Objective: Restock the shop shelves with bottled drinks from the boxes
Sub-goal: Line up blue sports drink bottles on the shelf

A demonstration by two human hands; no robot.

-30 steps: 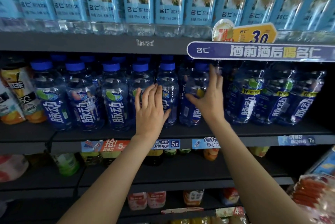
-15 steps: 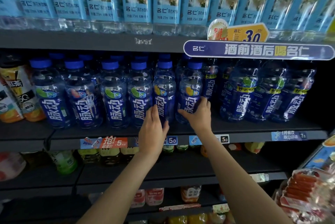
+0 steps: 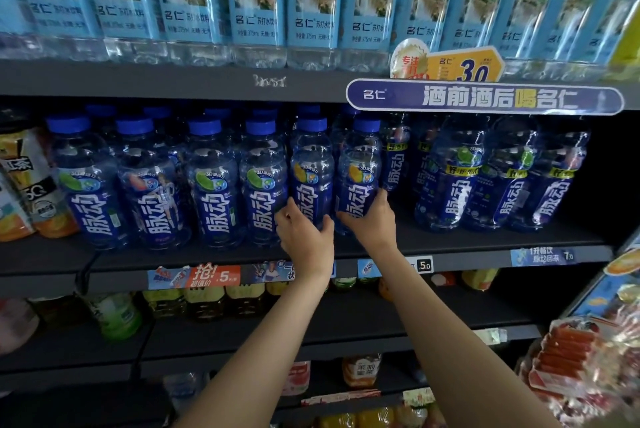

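We saw 2 bare hands at the middle dark metal shelf point(image 3: 450, 247), each gripping the lower body of 1 blue-capped, blue-labelled clear plastic drink bottle. The left hand point(image 3: 306, 240) curled round the left bottle point(image 3: 311, 171); the right hand point(image 3: 372, 220) wrapped the right bottle point(image 3: 360, 168) just beside it. Both bottles stood upright in the front row, touching neighbours. Above, a row of pale-blue-labelled clear water bottles point(image 3: 256, 5) lined the upper shelf, over a purple banner strip point(image 3: 485, 98).
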